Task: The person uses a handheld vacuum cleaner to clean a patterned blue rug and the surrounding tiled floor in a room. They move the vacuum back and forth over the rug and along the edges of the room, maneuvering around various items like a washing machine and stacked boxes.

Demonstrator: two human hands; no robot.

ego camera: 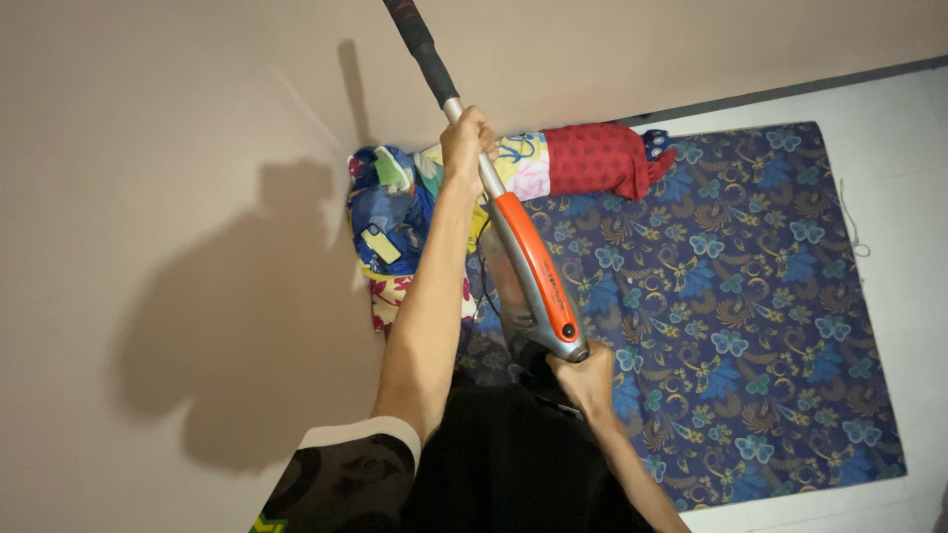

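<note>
A plain beige wall (148, 118) fills the left of my view, with my shadow on it, and a blue flowered mattress (750, 296) lies on the pale floor (899, 128) below.

Nearest me, my right hand (585, 380) is clenched around the butt end of a long pole tool (533, 271), just under its grey and orange body. Farther up, my left hand (466, 140) is closed around the bare metal shaft, just below the black foam grip (423, 49), which runs out of the top of the frame.

The tool looks stiff and top-heavy to me, so a wide two-handed hold suits it; the metal part may be slippery, the foam less so.

Beyond it, against the wall, sit a patchwork pillow (395, 217) with a small pale rectangular tag and a red bolster (602, 160).
</note>
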